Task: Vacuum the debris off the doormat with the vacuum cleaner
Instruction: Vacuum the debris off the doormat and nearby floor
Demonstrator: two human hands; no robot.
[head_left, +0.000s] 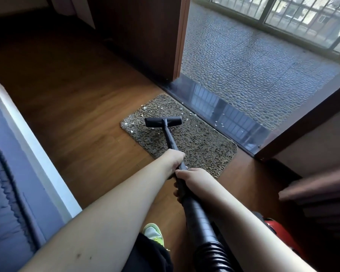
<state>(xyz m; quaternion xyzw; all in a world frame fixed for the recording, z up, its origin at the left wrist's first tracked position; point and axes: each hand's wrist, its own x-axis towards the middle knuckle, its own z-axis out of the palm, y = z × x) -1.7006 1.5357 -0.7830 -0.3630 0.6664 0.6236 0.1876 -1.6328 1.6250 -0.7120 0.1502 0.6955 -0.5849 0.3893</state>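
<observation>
The right hand (192, 179) is curled round the black plastic vacuum wand (170, 140), gripping it low on the tube just above where the wand widens into the ribbed black hose (210, 250). The left hand (175, 158) is clamped on the same wand a little farther along, touching the right hand, with its fingers wrapped under the tube and hidden from view. Close below the arms, a lime-green and grey sneaker (152, 232) stands on the brown wooden floor (77, 118), and a red vacuum body (277, 230) shows just beside the right forearm. Along the left edge of the floor runs a bed with grey-blue bedding (4, 193) and a white frame.

The wand slopes down and away to the flat black floor nozzle (163, 121), which rests on the speckled brown rectangular doormat (194, 146), in its far left part. Pale scraps of debris (145, 107) lie on the mat near its far and left edges, around the nozzle. More scraps (219, 124) lie on the glossy dark door sill (224, 116) that touches the mat's far edge. Beyond the sill spreads a grey pebble-patterned floor (253, 61), ending at barred windows (283, 10).
</observation>
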